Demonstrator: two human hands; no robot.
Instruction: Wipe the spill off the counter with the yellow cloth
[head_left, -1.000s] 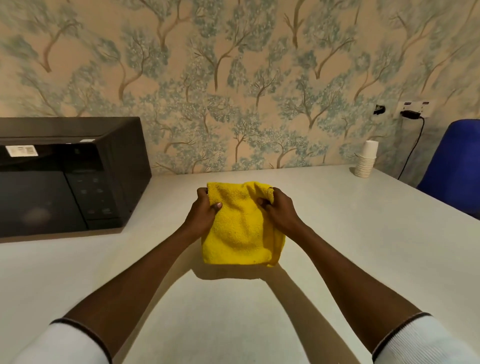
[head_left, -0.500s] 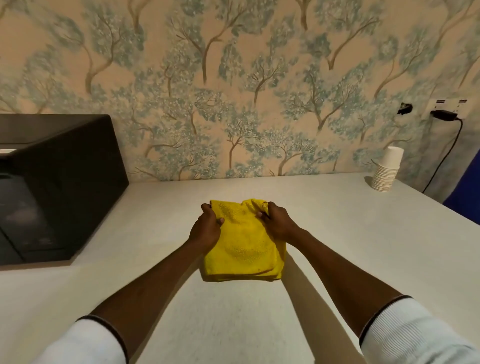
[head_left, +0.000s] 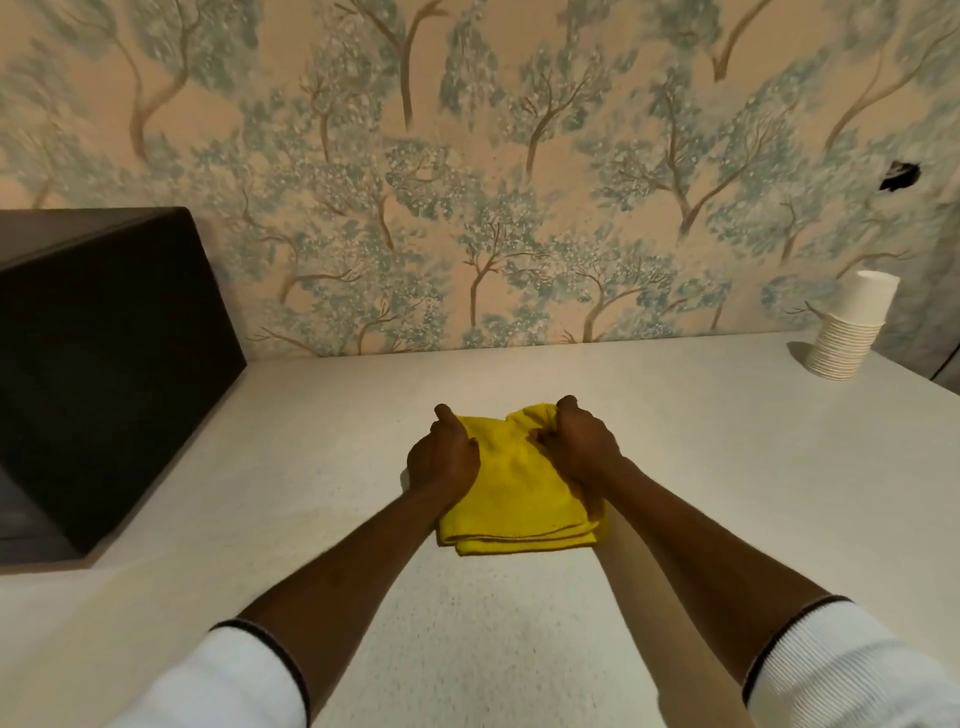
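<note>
A folded yellow cloth (head_left: 517, 493) lies flat on the white speckled counter (head_left: 467, 623), in the middle of the view. My left hand (head_left: 441, 457) grips its far left corner. My right hand (head_left: 582, 447) grips its far right corner, where the fabric bunches up. Both hands press the cloth onto the counter top. I see no spill on the counter; whatever is under the cloth is hidden.
A black microwave (head_left: 104, 374) stands at the left against the patterned wall. A stack of white paper cups (head_left: 852, 327) sits at the back right near the counter's edge. A dark cable (head_left: 950, 358) hangs at the far right.
The cloth was held up off the counter a second ago; both hands have lowered it flat onto the surface. The camera has tilted and swung to the right.
</note>
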